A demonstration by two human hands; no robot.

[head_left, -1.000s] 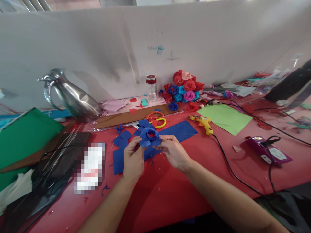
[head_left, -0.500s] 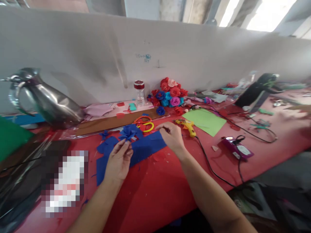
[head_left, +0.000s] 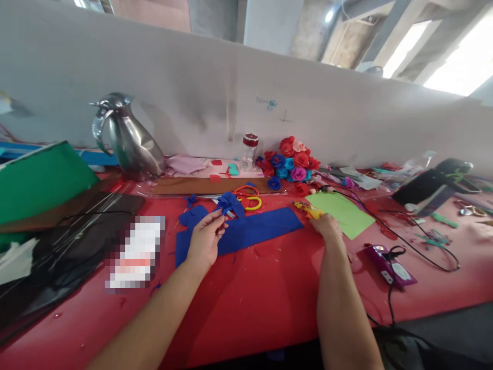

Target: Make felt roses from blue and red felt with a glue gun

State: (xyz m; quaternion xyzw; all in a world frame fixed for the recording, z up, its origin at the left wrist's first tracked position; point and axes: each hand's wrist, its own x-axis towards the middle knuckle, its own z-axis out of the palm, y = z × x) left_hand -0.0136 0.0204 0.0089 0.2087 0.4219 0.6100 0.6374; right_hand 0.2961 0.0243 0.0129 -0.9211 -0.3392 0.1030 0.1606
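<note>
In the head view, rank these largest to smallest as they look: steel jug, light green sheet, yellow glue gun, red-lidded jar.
1. Steel jug
2. Light green sheet
3. Yellow glue gun and red-lidded jar: too alike to rank; the right hand partly covers the gun.

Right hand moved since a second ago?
Yes, rightward: judged against the light green sheet, the right hand has gone from the blue flower to the yellow glue gun by the sheet's left edge.

The left hand (head_left: 206,241) pinches with bent fingers (head_left: 212,220); the right hand (head_left: 327,226) stretches forward.
</note>
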